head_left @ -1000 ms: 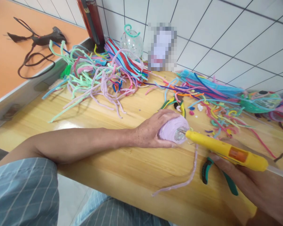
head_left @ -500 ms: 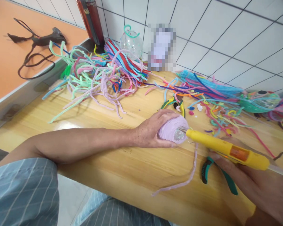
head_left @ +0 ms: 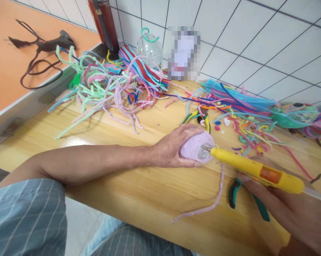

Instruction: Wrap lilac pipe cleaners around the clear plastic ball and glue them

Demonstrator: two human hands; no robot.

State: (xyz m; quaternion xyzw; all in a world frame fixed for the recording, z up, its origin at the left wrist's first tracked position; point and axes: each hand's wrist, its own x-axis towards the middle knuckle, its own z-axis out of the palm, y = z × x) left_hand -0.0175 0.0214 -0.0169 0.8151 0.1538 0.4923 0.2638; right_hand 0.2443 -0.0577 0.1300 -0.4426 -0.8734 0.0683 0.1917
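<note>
Lilac wrapping (head_left: 190, 148) on the ball (head_left: 202, 154), which the left fingers (head_left: 186, 163) gripped beside the nozzle (head_left: 206, 148) of the glue gun (head_left: 253, 169), probably risked scorching, and those fingers a burn, if the right fingers (head_left: 252, 184), closed round the gun, let it slip.

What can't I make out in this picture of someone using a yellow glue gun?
All in the head view:
- Most fingers of the right hand: behind the yellow glue gun.
- The head of the green-handled tool: covered by the right hand.
- The far side of the lilac-wrapped piece: turned away, inside the left hand.
- The phone-like object's screen: pixelated, unreadable.
</note>
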